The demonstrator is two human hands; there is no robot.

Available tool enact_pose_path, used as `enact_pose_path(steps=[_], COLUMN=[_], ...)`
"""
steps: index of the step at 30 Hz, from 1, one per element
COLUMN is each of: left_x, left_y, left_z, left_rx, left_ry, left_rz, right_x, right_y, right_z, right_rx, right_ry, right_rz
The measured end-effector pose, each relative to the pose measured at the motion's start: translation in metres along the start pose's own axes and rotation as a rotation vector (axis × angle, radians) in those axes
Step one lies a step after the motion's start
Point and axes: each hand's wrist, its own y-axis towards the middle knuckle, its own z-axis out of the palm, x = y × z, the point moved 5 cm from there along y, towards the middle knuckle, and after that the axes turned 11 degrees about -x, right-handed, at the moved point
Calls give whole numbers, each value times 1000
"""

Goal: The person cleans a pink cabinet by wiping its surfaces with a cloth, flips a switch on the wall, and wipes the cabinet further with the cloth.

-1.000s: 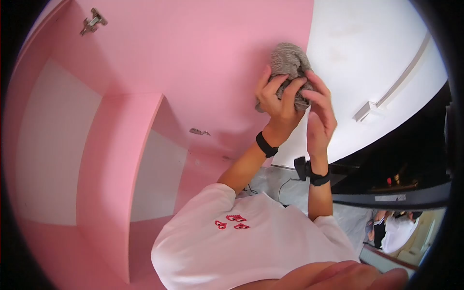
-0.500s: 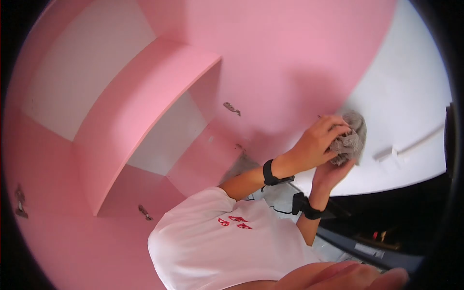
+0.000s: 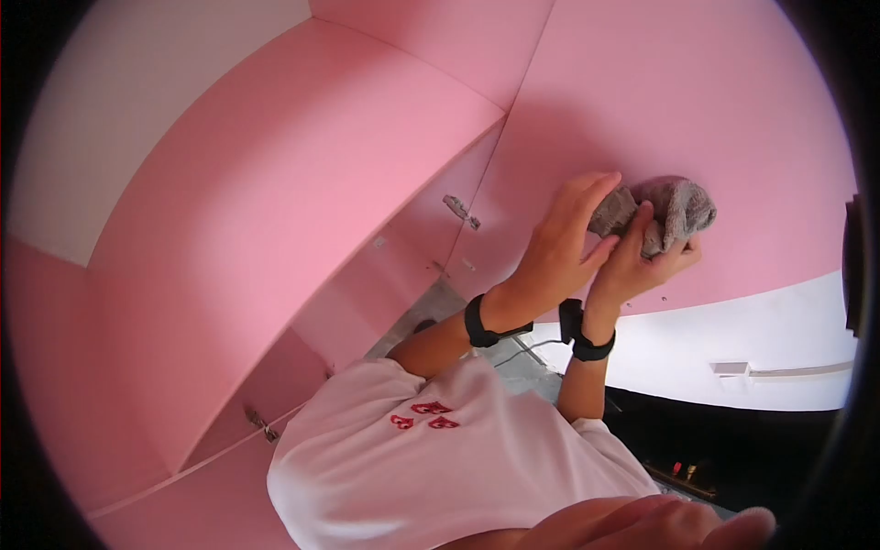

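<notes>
A crumpled grey-brown cloth (image 3: 687, 213) is bunched between both hands in front of a pink panel. My left hand (image 3: 555, 243) has its fingers and thumb around the cloth's left end. From below, my right hand (image 3: 632, 266) grips the cloth, with the thumb across its near side and the fingertips at its lower right edge. Black straps are on both wrists, and the right one carries a small black box.
A curved-looking pink shelf board (image 3: 275, 156) fills the left. Metal hinge parts (image 3: 461, 212) are on the pink cabinet. At the lower right is a white panel (image 3: 678, 353) with a handle (image 3: 733, 369), above a dark area.
The view has shifted, bringing the pink panel behind the cloth instead of the white one. Both hands have reworked their hold, and the cloth now lies more sideways between them.
</notes>
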Motion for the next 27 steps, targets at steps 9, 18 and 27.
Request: enact_pose_path(steps=[9, 18, 27], left_x=[50, 67, -4], left_y=[40, 38, 6], left_z=[-70, -69, 38], left_rx=[-112, 63, 307], left_ry=[187, 194, 100], left_rz=[15, -147, 94], right_x=[69, 67, -14], right_y=[-17, -22, 22], right_z=[98, 101, -16], right_rx=[276, 581, 287], right_ry=[151, 208, 139], right_rz=[-38, -89, 190])
